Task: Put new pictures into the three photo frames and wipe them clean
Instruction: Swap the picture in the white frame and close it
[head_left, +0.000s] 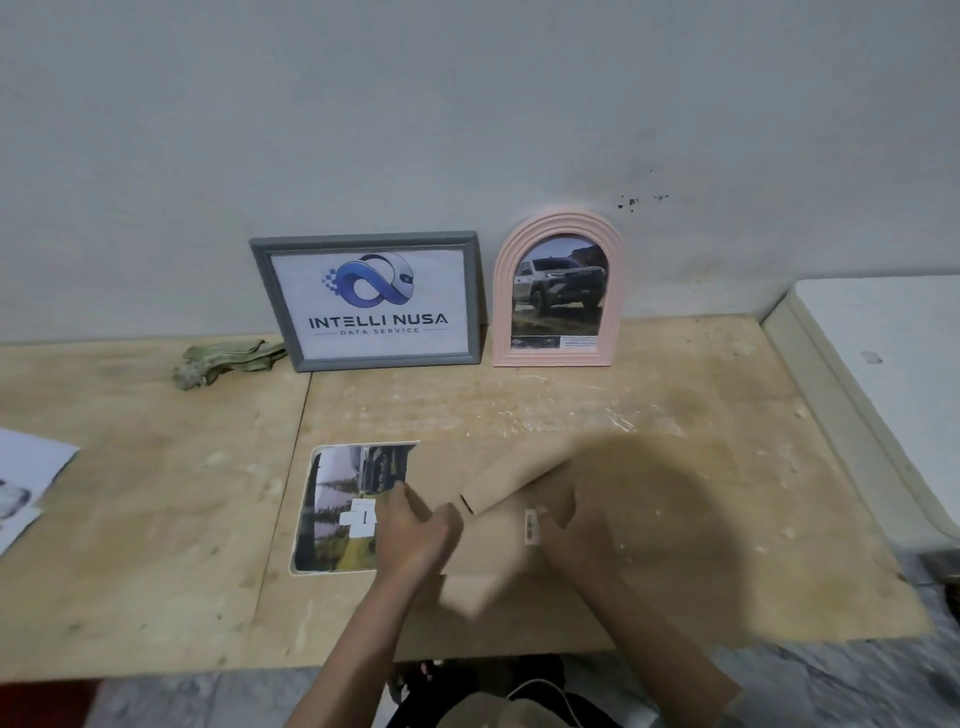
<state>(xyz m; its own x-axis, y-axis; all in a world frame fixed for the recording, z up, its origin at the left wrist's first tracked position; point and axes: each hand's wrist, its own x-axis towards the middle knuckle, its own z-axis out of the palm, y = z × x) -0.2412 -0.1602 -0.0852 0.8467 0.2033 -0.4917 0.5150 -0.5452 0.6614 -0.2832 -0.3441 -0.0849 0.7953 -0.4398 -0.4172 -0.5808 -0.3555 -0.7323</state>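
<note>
A grey frame (283, 306) with a logo print and a pink arched frame (501, 306) with a truck picture lean on the wall at the back. Near the front, a landscape picture (337, 540) lies flat with a white rim around it. Partly over its right side lies a brown backing board (519, 551) with a fold-out stand (511, 480). My left hand (415, 535) grips the board's left edge. My right hand (571, 530) holds it beside a small metal tab (530, 526). The board is blurred. A crumpled green cloth (228, 358) lies left of the grey frame.
Everything sits on a pale plywood table (156, 519) against a grey wall. Loose printed sheets (26, 478) lie at the left edge. A white table (883, 364) adjoins on the right. The plywood's front edge runs just below my forearms.
</note>
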